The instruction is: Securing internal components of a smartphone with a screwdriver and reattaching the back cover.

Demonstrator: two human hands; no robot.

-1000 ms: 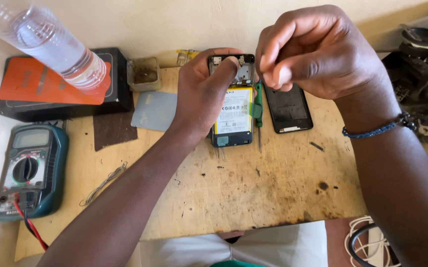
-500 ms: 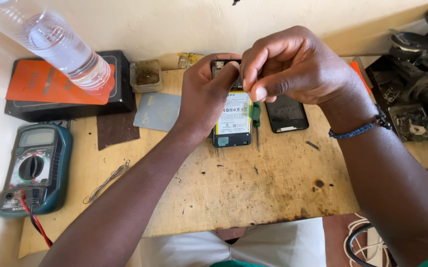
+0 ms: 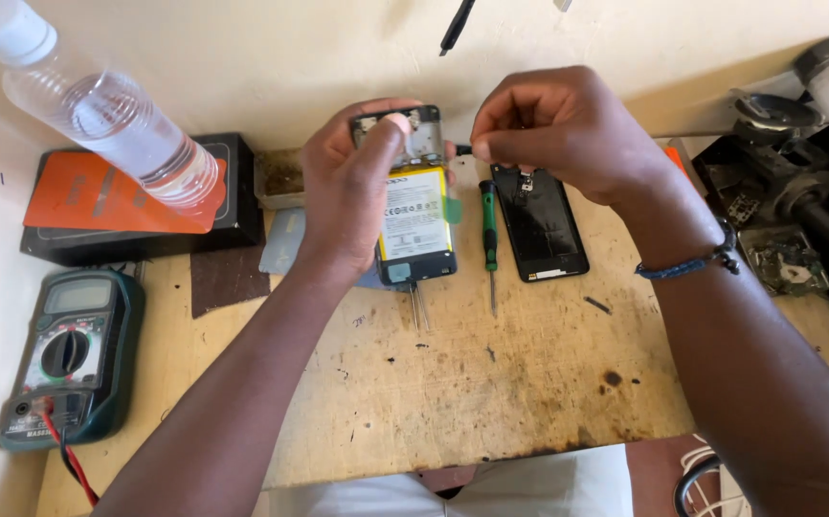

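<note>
An opened phone [image 3: 416, 206], its back off and a yellow-labelled battery showing, is lying near the far middle of the wooden table [image 3: 491, 383]. The left hand [image 3: 347, 191] is gripping the phone along its left edge, with the thumb pressing on the metal plate at its top end. The right hand [image 3: 563, 129] is hovering just right of that top end, its grip pinching closed on a small dark piece [image 3: 462, 149] that is too small to make out. A green-handled screwdriver [image 3: 489, 235] is lying just beside the phone, and a black back cover [image 3: 539, 222] is sitting right of it. Tweezers [image 3: 419, 306] are poking out below the phone. A multimeter [image 3: 65, 354] is resting at the table's left edge, near a clear plastic bottle [image 3: 113, 120] and a black box [image 3: 137, 206].
</note>
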